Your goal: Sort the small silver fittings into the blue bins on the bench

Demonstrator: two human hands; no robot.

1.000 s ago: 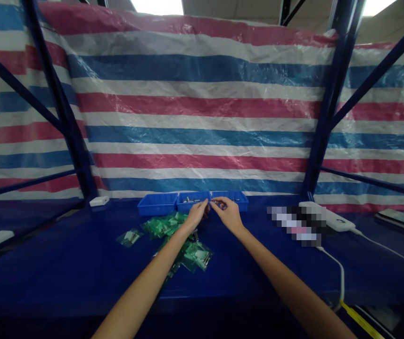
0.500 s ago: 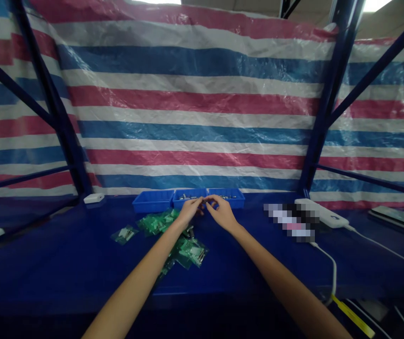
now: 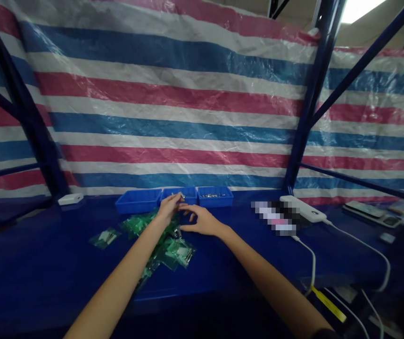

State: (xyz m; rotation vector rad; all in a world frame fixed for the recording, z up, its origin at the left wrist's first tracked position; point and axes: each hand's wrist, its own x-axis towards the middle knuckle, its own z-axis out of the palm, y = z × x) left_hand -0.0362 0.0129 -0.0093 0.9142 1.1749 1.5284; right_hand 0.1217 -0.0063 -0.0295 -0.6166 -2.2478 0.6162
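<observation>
My left hand [image 3: 168,207] is in front of the middle blue bin [image 3: 191,190], fingers pinched together. Something small and shiny shows at its fingertips, too small to name, and part of it may belong to the bin's contents behind. My right hand [image 3: 203,221] is just to the right, thumb and fingers spread and curved toward the left hand, with nothing visible in them. Beneath and beside the left forearm lies a pile of small clear bags with green contents [image 3: 178,252]. A single such bag [image 3: 105,238] lies apart at the left.
A left blue bin [image 3: 138,202] and a right blue bin [image 3: 216,201] with small metal parts flank the middle one. A white box [image 3: 70,199] sits at the left. On the right are a blurred-out phone-like item [image 3: 274,217], a white power bank [image 3: 302,208] and cables. A striped sheet [image 3: 173,108] hangs behind.
The view has turned slightly right, shifting everything left. My right hand has come away from the left fingertips, dropped a little, and its fingers have spread. The left hand stays pinched.
</observation>
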